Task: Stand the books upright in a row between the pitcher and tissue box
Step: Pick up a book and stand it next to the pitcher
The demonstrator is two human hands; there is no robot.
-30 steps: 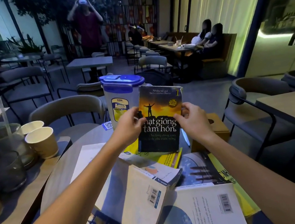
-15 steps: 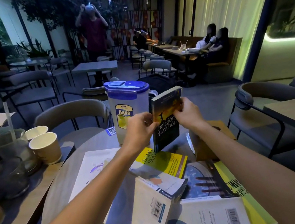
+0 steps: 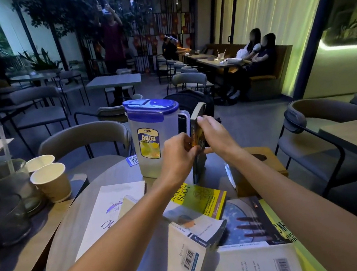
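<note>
A dark orange-covered book (image 3: 200, 162) stands upright and edge-on on the round table (image 3: 101, 183), just right of the clear pitcher (image 3: 150, 139) with the blue lid. My left hand (image 3: 177, 156) grips the book's near edge and my right hand (image 3: 215, 136) holds its right side near the top. A brown tissue box (image 3: 266, 164) sits to the right, with a gap between it and the book. Several other books lie flat in front: a yellow one (image 3: 201, 197), a white one (image 3: 189, 255), a blue one (image 3: 247, 222) and a white one (image 3: 255, 264) at the bottom edge.
A white sheet (image 3: 106, 216) lies flat left of my arm. Paper cups (image 3: 51, 182) and glasses (image 3: 7, 182) crowd the adjoining table on the left. Chairs (image 3: 83, 137) ring the far side, and another chair (image 3: 322, 119) stands to the right.
The book has turned from cover-facing-me to edge-on and moved away and down beside the pitcher. Both hands went with it and keep their hold.
</note>
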